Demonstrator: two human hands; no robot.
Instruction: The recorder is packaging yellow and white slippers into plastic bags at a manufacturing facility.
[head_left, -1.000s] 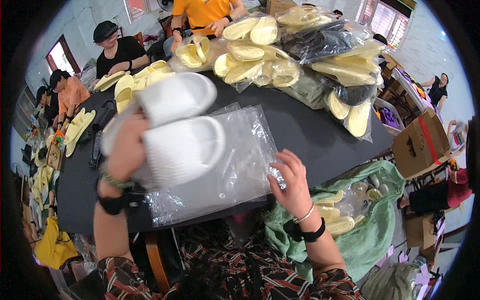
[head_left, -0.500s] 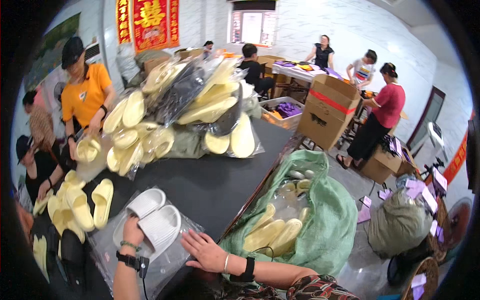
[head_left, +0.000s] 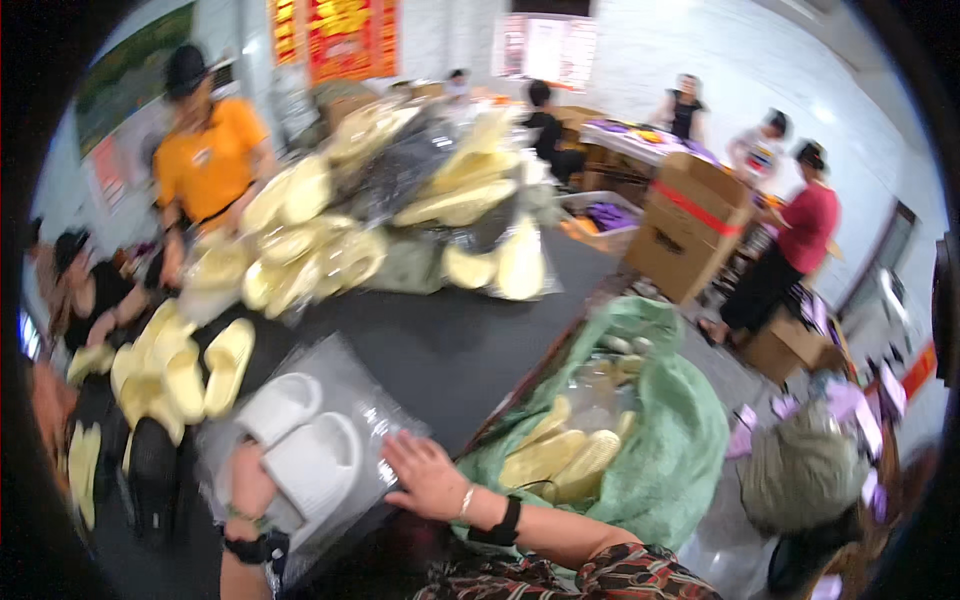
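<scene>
A pair of white slide slippers [head_left: 320, 468] lies in or on a clear plastic bag [head_left: 345, 365] on the dark table. My left hand [head_left: 252, 482] grips the pair at its near side, with the fingertips hidden against the slippers. To their right, my right hand [head_left: 425, 478] rests on the edge of the bag, fingers stretched out and holding nothing. Loose pale yellow slippers [head_left: 182, 375] stand left of the bag, beside a black slipper [head_left: 153, 465].
Bagged yellow and black slippers [head_left: 460, 200] are heaped across the table's far side. A green woven sack [head_left: 685, 420] holding yellow slippers sits at my right. Beyond stands a cardboard box [head_left: 690, 225]. A person in an orange shirt [head_left: 215, 160] stands at the far left.
The whole view has shifted, so the scene sits further right. The bag's far end now extends past the slippers. Both hands remain beside the pair, my right one still flat.
</scene>
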